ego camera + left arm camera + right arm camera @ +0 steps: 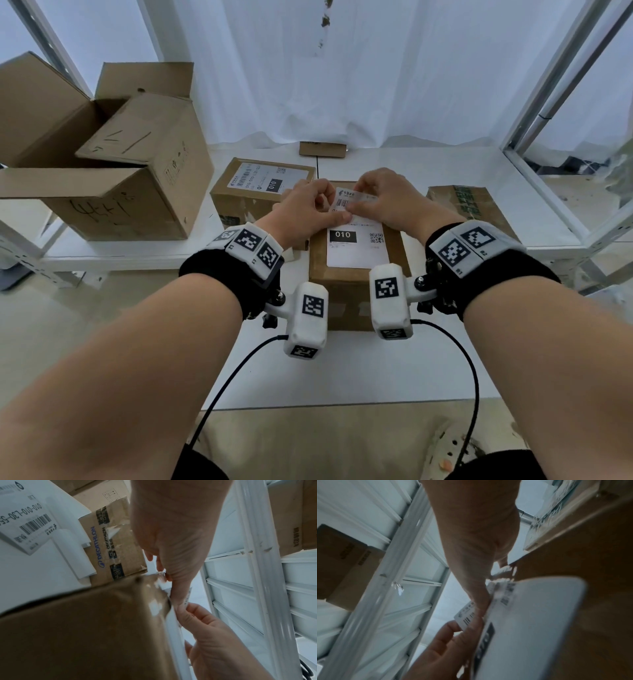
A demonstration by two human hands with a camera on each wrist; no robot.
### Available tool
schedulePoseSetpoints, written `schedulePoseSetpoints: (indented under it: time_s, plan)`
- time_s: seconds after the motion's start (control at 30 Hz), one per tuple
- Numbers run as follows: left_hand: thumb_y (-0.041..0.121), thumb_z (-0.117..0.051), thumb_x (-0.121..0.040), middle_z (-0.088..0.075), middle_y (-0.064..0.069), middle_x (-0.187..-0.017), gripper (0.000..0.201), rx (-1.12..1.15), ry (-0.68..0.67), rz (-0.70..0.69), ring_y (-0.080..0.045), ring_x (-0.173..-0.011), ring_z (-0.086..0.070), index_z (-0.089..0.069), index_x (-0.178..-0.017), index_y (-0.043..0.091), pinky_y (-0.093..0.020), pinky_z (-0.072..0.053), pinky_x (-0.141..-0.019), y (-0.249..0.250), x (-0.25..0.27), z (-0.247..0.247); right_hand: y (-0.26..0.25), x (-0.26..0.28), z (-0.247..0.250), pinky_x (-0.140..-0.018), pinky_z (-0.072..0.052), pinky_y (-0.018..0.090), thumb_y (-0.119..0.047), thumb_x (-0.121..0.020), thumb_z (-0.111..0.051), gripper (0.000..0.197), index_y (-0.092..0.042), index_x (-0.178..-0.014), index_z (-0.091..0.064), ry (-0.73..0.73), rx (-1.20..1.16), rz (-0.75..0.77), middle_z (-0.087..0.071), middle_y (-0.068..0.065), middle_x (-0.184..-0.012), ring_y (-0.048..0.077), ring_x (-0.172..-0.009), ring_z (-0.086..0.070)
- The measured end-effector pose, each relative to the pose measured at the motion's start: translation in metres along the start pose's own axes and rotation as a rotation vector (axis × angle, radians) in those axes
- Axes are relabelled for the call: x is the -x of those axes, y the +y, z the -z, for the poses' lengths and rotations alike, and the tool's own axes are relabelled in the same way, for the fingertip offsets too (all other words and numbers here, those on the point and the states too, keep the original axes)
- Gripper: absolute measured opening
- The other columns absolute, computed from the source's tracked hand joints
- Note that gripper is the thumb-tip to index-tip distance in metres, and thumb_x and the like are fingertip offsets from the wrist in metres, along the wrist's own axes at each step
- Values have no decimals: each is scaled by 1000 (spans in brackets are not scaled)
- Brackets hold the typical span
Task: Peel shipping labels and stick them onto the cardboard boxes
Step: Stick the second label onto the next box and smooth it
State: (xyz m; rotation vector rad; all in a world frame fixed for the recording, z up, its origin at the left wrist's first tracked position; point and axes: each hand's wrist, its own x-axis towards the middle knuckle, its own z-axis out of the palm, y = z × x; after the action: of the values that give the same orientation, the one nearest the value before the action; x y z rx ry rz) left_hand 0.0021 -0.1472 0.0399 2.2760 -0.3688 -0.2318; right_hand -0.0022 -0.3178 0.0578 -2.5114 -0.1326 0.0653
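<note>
Your left hand [310, 209] and right hand [383, 197] meet over the middle box [356, 274] on the worktop [462, 178], both pinching the far end of the label [358, 236]. Its near part lies flat on the box top; the far end seems lifted.

Printed "010" on label [356, 245] atop centre box [349, 291]; "010" on left box's label [260, 180]; "DECATHLON" on tape [102, 545] behind centre box.
</note>
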Motion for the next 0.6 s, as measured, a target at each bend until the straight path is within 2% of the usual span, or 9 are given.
schedulePoseSetpoints:
  time_s: [0.1,0.17,0.2,0.3,0.47,0.5,0.53,0.57,0.6]
  plan:
    - [47,-75,-71,-54,1,-96,40,2,5,0,-17,-87,-60,-47,-91,28,-36,-55,-78,2,-4,3,4,3,-4,-94,-38,32,-36,-82,-68,32,-23,-110,-58,78,0,27,-50,3,-116,25,-113,-45]
    - [39,-75,-76,-47,8,-88,51,5,45,5,-7,-78,-53,-41,-109,21,-22,-48,-68,4,-7,4,6,6,-4,-98,-35,34,-37,-84,-66,45,-23,-125,-54,93,2,43,-49,5,-125,24,-118,-42]
    - [39,-74,-76,-44,10,-85,57,-5,59,5,-4,-75,-50,-39,-117,20,-19,-43,-65,6,-7,4,7,6,-5,-101,-34,35,-37,-86,-65,48,-22,-129,-51,89,12,51,-48,6,-128,24,-120,-41]
    - [43,-72,-77,-43,8,-86,66,-55,86,-2,-9,-78,-50,-36,-127,19,-25,-43,-70,8,-11,3,10,9,-5,-104,-38,36,-34,-91,-58,45,-20,-133,-47,64,27,60,-48,6,-132,23,-121,-44]
    - [35,-60,-89,-56,2,-98,36,-134,225,13,-17,-91,-58,-48,-117,16,-33,-51,-82,13,-11,-5,8,21,-4,-96,-42,28,-20,-99,-44,39,-19,-138,-40,9,-107,34,-46,4,-138,20,-121,-49]
    - [31,-56,-92,-57,1,-98,29,-144,255,9,-18,-91,-59,-49,-115,15,-32,-51,-80,14,-10,-7,7,23,-3,-103,-39,33,-22,-101,-40,41,-21,-141,-37,-13,-62,33,-42,4,-143,22,-128,-45]
    - [27,-51,-95,-58,-1,-98,24,-146,269,11,-18,-89,-60,-49,-115,14,-30,-51,-76,16,-9,-7,5,25,-2,-114,-27,39,-24,-102,-36,43,-23,-145,-32,-22,45,43,-35,3,-150,23,-137,-34]
    - [25,-45,-97,-59,-3,-101,22,-139,266,16,-18,-87,-60,-47,-116,14,-28,-50,-72,17,-8,-5,2,28,-1,-120,-8,45,-27,-102,-32,45,-25,-147,-27,-21,193,70,-24,-1,-157,20,-145,-18]
    - [24,-42,-99,-57,-5,-106,24,-124,248,22,-17,-88,-58,-46,-120,13,-25,-48,-70,17,-7,-2,-2,31,-1,-119,7,46,-30,-103,-29,47,-27,-149,-22,-26,324,119,-15,-5,-159,15,-148,-6]
